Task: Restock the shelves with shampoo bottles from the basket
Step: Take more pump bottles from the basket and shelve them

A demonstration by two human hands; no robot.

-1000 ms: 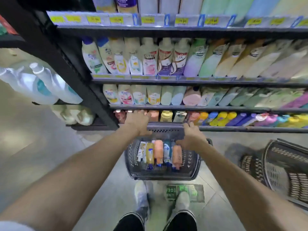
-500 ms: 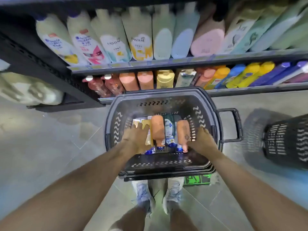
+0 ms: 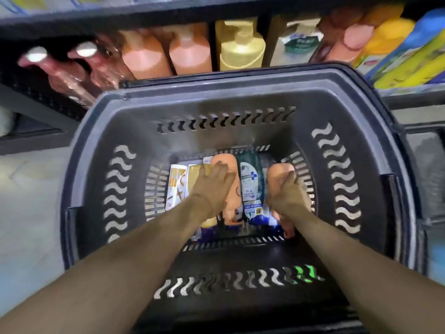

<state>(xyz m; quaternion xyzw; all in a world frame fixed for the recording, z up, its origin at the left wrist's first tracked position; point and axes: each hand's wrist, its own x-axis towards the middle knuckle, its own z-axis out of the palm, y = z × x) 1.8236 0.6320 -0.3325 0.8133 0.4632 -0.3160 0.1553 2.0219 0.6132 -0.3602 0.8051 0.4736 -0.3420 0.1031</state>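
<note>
Basket point(image 3: 216, 138) fills the view, its far rim just in front of the low shelf point(image 3: 38, 92), where peach bottles point(image 3: 144, 59) and a yellow pump bottle point(image 3: 240, 51) stand in a row. Both arms reach down inside. Stock lies flat on the basket floor, packed side by side lengthwise: white-and-gold bottle point(image 3: 177, 186), yellow bottle point(image 3: 196, 171), middle orange bottle point(image 3: 232, 201), teal-and-white bottle point(image 3: 250, 189), right orange bottle point(image 3: 279, 174). Left hand point(image 3: 212, 186) lies on top of the yellow and middle orange bottles, fingers fairly straight, no grip seen. Right hand point(image 3: 290, 201) is wrapped round the right orange bottle, fingers curled on its far side, close to the right wall. A bare strip of slotted floor separates the row from the left wall; walls rise steeply on all sides, open space above the row up to the rim. Frame blurred, labels unreadable
</note>
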